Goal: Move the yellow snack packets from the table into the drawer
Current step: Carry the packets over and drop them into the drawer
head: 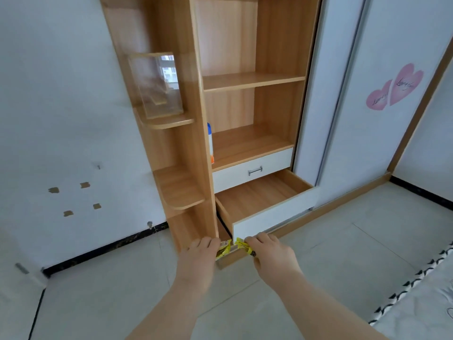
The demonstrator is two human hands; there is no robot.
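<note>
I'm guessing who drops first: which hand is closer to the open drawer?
Right. The right hand is just below the drawer front; the left hand is farther left.

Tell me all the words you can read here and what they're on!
"Lovely", probably: cursive on the big pink heart on the sliding door; blurred.
Cursive on the small pink heart: too blurred to read.
Dark print on the yellow snack packets: too blurred to read.

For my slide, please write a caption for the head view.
The left hand and right hand each hold yellow snack packets at the front of the open drawer of a wooden cabinet.
</note>
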